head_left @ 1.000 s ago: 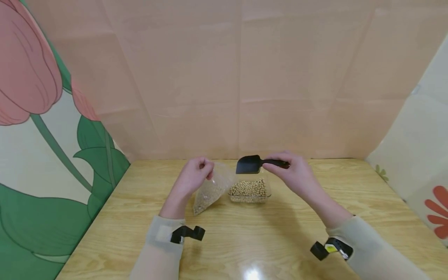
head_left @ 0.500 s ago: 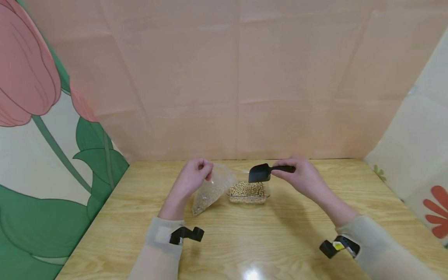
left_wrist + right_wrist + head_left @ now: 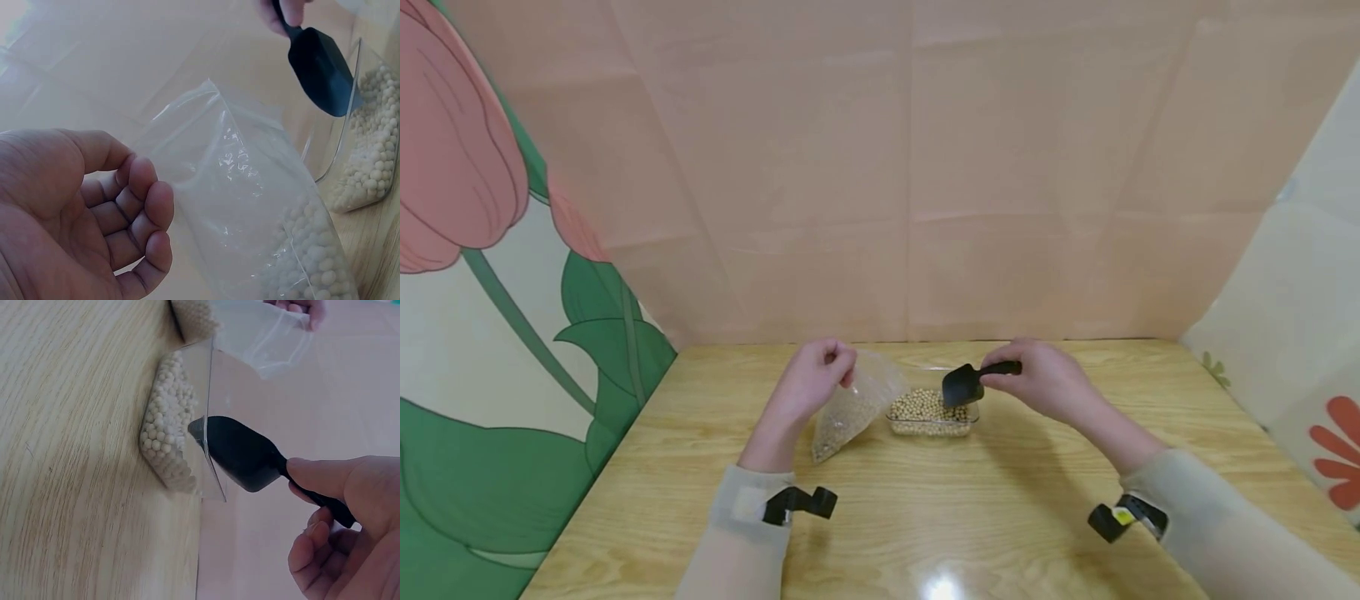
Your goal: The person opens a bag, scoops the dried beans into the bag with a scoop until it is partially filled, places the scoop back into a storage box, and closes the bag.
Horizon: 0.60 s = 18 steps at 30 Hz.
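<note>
a black plastic scoop, pinched by the right hand, has been lowered into a clear rectangular box, beige beads seemingly reachable; at nine o'clock, a clear plastic bag is pinched by the left hand.

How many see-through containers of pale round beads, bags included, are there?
2: a clear plastic bag pinched by the left hand, and, beside it, a clear rectangular box that the black scoop reaches into.

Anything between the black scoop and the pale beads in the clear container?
Nothing visible: the black scoop reaches into the clear container through its open top, toward the pale beads; the plastic bag is to the left.
</note>
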Tool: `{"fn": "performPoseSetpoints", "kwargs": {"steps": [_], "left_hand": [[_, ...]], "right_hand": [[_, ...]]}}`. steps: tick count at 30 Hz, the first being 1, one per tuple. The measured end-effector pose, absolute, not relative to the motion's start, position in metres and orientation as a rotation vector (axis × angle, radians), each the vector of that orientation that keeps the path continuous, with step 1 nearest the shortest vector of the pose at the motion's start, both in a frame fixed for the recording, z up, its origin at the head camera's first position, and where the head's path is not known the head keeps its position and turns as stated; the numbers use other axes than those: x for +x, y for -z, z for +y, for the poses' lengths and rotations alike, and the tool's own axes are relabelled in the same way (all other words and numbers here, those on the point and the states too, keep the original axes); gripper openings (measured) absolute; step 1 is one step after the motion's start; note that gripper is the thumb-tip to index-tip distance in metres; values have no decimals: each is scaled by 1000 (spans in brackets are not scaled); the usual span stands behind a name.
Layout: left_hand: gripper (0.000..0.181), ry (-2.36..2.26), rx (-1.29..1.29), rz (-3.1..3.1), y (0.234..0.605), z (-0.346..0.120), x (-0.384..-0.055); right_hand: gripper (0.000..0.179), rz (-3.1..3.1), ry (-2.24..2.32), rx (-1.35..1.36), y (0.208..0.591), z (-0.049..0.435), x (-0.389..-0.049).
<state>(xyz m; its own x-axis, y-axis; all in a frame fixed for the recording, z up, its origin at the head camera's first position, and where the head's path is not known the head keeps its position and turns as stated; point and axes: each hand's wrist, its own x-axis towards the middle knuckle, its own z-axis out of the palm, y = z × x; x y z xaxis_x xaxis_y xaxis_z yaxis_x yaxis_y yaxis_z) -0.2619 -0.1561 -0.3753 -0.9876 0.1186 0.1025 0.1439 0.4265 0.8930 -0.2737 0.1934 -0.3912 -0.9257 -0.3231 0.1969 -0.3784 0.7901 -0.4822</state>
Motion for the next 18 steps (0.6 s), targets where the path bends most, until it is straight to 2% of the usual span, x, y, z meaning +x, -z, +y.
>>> {"fn": "performPoseSetpoints", "kwargs": {"steps": [9, 18], "left_hand": [[30, 1674, -235, -2614, 374, -159, -260], [29, 1663, -227, -2623, 375, -159, -261]], "right_hand": [[17, -2926, -638, 635, 390, 179, -274], [20, -2986, -733, 609, 402, 176, -279]]}}
